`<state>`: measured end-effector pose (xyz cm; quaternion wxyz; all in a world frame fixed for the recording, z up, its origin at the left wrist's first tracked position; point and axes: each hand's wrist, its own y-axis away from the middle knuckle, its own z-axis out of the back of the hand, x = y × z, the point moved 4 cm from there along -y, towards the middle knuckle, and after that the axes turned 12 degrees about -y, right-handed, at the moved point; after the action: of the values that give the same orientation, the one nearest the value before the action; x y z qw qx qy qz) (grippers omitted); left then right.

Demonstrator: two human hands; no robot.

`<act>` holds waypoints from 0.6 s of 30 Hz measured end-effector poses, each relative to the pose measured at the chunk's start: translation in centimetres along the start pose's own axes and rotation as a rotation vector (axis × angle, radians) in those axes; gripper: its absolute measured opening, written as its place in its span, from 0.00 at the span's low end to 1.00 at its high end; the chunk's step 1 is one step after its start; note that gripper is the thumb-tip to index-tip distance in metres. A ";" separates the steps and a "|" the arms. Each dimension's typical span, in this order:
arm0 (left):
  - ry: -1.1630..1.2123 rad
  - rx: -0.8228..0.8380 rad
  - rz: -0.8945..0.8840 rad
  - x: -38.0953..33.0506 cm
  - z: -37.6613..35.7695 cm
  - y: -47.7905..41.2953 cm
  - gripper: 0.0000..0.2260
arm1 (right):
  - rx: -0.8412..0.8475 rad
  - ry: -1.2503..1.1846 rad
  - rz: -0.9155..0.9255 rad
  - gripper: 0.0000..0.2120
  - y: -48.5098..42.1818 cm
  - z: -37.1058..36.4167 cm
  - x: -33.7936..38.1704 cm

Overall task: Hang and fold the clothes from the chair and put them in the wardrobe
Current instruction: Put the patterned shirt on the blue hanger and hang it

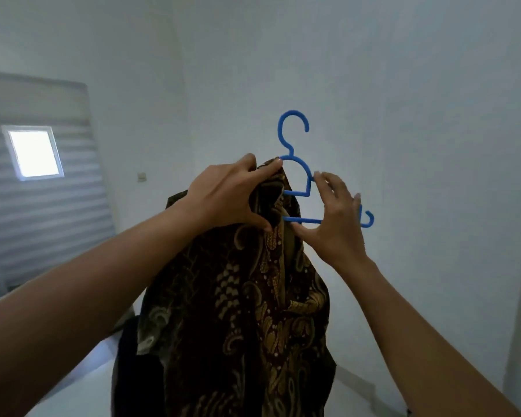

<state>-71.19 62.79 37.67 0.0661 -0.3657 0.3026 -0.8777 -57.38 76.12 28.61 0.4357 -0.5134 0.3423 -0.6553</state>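
The person is holding a blue hanger (306,173) up at chest height against a white wall (418,85), with a dark patterned shirt (247,296) hanging from it and draping down between the arms. The left hand (226,197) is closing its grip on a bunch of the shirt's top edge, pinching it against the hanger's left side. The right hand (334,218) is holding the bare right half, with the thumb under the lower bar and the fingers resting on the upper curve. By my reading, the shirt is being worked onto the hanger. Only the left side is looking covered, while the right arm is sticking out bare. The main risk is the cloth sliding off. It is gathered in one wad instead of being spread over both shoulders, so easing the left grip could be enough to drop it. The uneven weight could also tip the hanger to the left. The small hook at the right tip could snag the fabric as it is being pulled across. Neither the wardrobe nor the chair is showing clearly here.
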 end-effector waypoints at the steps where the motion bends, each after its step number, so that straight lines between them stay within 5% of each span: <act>1: 0.010 0.001 0.028 0.3 0.1 -0.1 0.51 | -0.056 -0.010 -0.007 0.44 0.2 0.0 0.3; 3: 0.028 0.004 0.078 1.1 0.1 -0.3 0.52 | -0.097 -0.006 -0.050 0.41 1.4 -0.5 0.7; 8: 0.035 0.018 0.183 3.3 0.1 0.2 0.53 | 0.145 -0.065 -0.336 0.23 4.5 -3.1 -1.3; 11: 0.039 0.010 0.221 4.7 -0.1 0.8 0.53 | 0.075 -0.231 -0.471 0.11 4.5 -2.5 -2.9; 15: 0.057 0.015 0.249 6.3 -1.0 2.5 0.55 | -0.168 -0.514 -0.610 0.20 2.7 0.3 -3.7; 18: 0.105 -0.007 0.270 7.0 -1.7 4.0 0.55 | -0.121 -0.497 -0.549 0.24 1.0 1.3 -3.4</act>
<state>-77.85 58.03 38.70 0.1665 -0.2755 0.3551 -0.8777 -55.63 78.85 26.76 0.2822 -0.7543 0.1137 -0.5818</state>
